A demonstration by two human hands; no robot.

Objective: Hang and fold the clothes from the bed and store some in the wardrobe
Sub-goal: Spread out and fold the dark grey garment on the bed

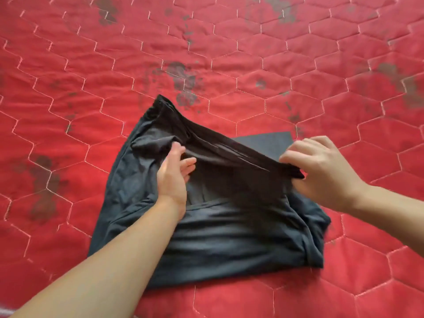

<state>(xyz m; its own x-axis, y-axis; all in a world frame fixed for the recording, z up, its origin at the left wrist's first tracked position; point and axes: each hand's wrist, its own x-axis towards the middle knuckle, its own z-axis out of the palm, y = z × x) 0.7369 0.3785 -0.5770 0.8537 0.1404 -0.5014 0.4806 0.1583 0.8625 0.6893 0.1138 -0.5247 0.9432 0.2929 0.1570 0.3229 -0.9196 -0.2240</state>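
A: One dark garment (pixel 229 237), partly folded, flat on red quilted bed cover (pixel 275 65). Open cover on all sides of it; no bed edge seen.

B: Hands?

A: Two. Left hand (pixel 174 177) on the garment's middle, fingers fairly straight and slipped under a raised fold, thumb on top. Cannot tell whether pinching or just pressing. Right hand (pixel 321 166) at the garment's right edge, fingers curled, pinching the upper layer and lifting it off the layer below.

B: Anything else?

A: Flat dark corner (pixel 268 141) showing behind the lifted fold; same garment or a second piece, cannot tell. Grey faded patches scattered across the cover. No containers in view.
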